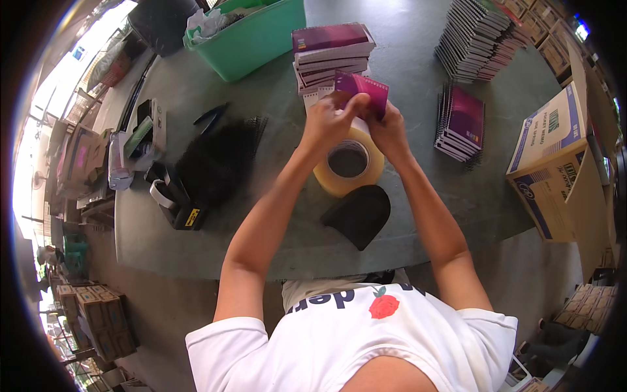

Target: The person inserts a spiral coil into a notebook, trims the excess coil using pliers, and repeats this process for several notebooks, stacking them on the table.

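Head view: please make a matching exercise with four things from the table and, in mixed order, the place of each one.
Things:
1. purple notebook
2. tape roll
3. green tub
4. cardboard box

Places:
A. right edge of the table
B. far left part of the table, holding white scraps
C. held by the left hand and right hand
D. flat on the table, just below both hands

Pairs: 1-C, 2-D, 3-B, 4-A
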Available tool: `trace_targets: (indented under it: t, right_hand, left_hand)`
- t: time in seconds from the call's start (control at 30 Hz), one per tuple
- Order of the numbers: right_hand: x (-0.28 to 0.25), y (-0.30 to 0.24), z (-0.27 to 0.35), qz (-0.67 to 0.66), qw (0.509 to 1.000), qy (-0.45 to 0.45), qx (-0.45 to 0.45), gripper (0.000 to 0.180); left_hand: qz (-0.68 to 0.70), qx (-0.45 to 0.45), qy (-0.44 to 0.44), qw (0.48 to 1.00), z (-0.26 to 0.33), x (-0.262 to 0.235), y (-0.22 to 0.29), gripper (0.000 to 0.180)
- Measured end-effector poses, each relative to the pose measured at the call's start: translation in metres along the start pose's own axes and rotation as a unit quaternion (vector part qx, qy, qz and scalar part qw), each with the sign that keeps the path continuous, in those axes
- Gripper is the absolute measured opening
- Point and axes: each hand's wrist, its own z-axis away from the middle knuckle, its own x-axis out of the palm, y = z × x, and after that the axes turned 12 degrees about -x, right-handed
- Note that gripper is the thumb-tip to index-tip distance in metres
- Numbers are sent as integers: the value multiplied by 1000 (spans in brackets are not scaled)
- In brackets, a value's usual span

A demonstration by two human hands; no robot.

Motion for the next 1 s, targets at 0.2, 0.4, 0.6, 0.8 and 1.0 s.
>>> trace_targets:
  t: [0.2,0.4,0.6,0.8,1.0]
  right_hand:
    - [8,-25,14,-343,935,79,-48,63]
    - [16,1,-4,-334,937,102,14,53]
    - [14,-2,-6,-309,949,64,28,40]
    - [14,2,-9,-309,948,69,19,40]
    - [7,10,-18,-320,944,66,56,40]
  left_hand:
    - [-6,-46,15,999,4,1,29,50]
    - [98,-78,27,992,-7,-6,-13,35]
    - [237,-109,-43,964,1,-11,-17,30]
    - [230,-100,0,968,-7,-8,-34,37]
    - [233,-107,-5,967,-7,-10,-35,42]
